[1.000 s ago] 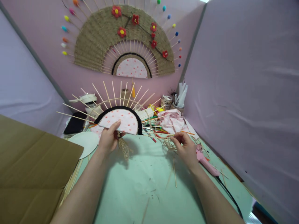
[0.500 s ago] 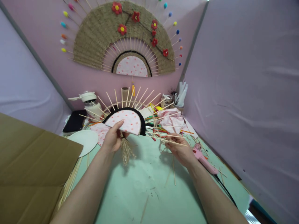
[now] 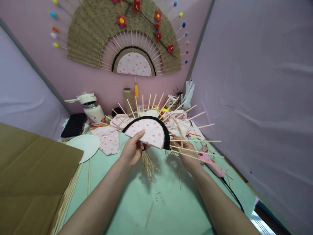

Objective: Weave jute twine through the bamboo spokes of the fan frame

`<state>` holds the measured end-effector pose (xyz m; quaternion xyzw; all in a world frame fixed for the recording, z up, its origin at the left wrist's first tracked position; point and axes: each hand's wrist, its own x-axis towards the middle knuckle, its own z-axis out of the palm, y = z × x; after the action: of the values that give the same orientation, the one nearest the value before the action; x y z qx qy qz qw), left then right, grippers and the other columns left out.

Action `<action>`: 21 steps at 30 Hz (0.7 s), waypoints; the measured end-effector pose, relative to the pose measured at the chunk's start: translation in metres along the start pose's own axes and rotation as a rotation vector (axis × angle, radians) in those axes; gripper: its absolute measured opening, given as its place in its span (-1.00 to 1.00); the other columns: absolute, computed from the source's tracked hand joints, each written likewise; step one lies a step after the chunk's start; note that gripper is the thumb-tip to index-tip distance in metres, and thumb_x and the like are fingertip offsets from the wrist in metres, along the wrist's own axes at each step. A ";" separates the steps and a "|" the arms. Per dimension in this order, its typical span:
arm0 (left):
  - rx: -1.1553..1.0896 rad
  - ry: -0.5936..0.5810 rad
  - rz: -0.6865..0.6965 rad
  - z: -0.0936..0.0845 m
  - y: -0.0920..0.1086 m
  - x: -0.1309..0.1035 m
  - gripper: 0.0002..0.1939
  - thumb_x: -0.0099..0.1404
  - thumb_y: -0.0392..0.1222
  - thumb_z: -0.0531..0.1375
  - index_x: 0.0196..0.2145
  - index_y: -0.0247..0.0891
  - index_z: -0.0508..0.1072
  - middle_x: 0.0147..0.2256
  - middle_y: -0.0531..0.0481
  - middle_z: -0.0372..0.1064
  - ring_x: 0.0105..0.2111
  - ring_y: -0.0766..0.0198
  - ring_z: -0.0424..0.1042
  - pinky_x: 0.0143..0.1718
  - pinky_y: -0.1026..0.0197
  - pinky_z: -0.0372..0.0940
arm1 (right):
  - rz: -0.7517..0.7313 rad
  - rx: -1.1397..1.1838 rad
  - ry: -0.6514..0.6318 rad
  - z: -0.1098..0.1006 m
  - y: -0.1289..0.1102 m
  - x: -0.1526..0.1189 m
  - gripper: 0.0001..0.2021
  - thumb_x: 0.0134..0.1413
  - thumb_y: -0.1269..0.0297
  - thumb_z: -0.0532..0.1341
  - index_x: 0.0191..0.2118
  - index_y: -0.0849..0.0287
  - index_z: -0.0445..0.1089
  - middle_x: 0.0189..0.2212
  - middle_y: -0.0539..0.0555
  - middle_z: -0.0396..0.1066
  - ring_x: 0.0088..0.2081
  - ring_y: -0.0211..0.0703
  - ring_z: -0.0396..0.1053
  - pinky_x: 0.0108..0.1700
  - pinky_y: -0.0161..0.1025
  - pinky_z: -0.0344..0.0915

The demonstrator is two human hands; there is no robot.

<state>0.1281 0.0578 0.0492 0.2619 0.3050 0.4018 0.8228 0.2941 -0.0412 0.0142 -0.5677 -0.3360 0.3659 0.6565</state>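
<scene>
Left edge of the pale green surface: we see a brown cardboard sheet, then a flat white disc. Our left hand is clamped, thumb on top, on a half-round fan of pink-dotted white cloth with black rim and pale wooden sticks, held over the surface's middle; a tan fibre tassel hangs beneath. Our right hand sits among the fan's right-hand sticks; whether it grips anything we cannot tell. Near the right edge we record a pink glue gun.

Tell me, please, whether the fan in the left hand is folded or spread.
The fan is spread: its sticks radiate apart from the curved black rim.
</scene>
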 end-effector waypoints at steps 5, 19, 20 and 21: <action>-0.116 0.056 0.059 -0.008 0.018 0.007 -0.86 0.12 -0.38 0.25 -0.31 -0.30 0.45 -0.45 0.03 0.54 -0.53 0.37 0.49 -0.44 0.37 0.44 | -0.010 -0.060 -0.034 0.002 -0.005 -0.003 -0.81 -0.11 0.13 0.33 -0.46 0.15 0.43 -0.51 -0.02 0.38 -0.46 -0.26 0.28 -0.38 -0.30 0.19; 0.082 0.044 0.060 -0.033 0.045 0.015 -0.88 0.08 -0.40 0.25 -0.35 -0.35 0.46 -0.51 0.01 0.50 -0.60 0.36 0.46 -0.57 0.38 0.40 | 0.069 0.258 -0.064 -0.002 -0.007 0.001 -0.75 -0.26 0.20 0.42 -0.47 0.14 0.36 -0.58 -0.07 0.30 -0.53 -0.30 0.23 -0.45 -0.30 0.19; 0.100 0.048 0.060 -0.035 0.046 0.015 -0.89 0.08 -0.40 0.25 -0.36 -0.36 0.46 -0.51 0.01 0.50 -0.60 0.35 0.46 -0.57 0.38 0.40 | 0.063 0.248 -0.074 -0.002 -0.006 0.001 -0.76 -0.24 0.20 0.41 -0.48 0.14 0.36 -0.59 -0.06 0.30 -0.53 -0.31 0.22 -0.45 -0.30 0.17; 0.113 0.051 0.062 -0.036 0.048 0.016 -0.90 0.09 -0.40 0.24 -0.36 -0.36 0.46 -0.51 0.00 0.50 -0.60 0.35 0.46 -0.58 0.38 0.40 | 0.059 0.243 -0.082 -0.002 -0.005 0.001 -0.77 -0.24 0.21 0.41 -0.48 0.14 0.36 -0.59 -0.07 0.30 -0.54 -0.31 0.22 -0.46 -0.31 0.16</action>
<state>0.0865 0.1029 0.0526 0.3069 0.3398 0.4159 0.7857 0.2970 -0.0419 0.0189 -0.4783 -0.2987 0.4460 0.6950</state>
